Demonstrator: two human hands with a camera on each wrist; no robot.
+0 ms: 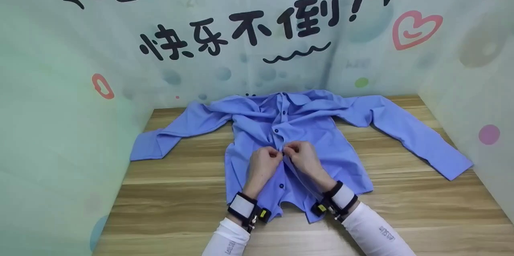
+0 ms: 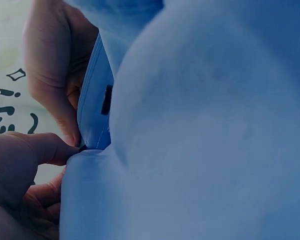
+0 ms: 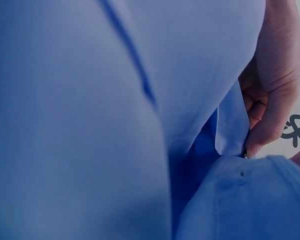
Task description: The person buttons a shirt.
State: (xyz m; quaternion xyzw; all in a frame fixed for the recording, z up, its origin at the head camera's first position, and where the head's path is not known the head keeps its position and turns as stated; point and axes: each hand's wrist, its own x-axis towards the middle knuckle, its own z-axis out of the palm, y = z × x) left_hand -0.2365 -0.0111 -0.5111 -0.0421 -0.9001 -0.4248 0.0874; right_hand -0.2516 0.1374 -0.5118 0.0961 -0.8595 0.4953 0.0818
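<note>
A blue long-sleeved button-up shirt (image 1: 337,147) lies front up with both sleeves spread. Dark buttons (image 1: 281,186) run down its front. At mid-placket, my left hand (image 1: 263,165) and right hand (image 1: 306,161) meet fingertip to fingertip, each pinching the shirt's front edge. A dark button (image 2: 82,148) shows between the fingertips in the left wrist view. The right wrist view has the left hand (image 3: 277,75) at its upper right, while cloth hides most of the right hand. A buttonhole (image 3: 242,174) is visible in the near flap.
The shirt rests on a wood-grain table (image 1: 172,208). Behind it hangs a pale printed backdrop (image 1: 241,75) with black lettering, and similar sheets stand at both sides. The left sleeve end is folded over; the right cuff reaches the table's right edge.
</note>
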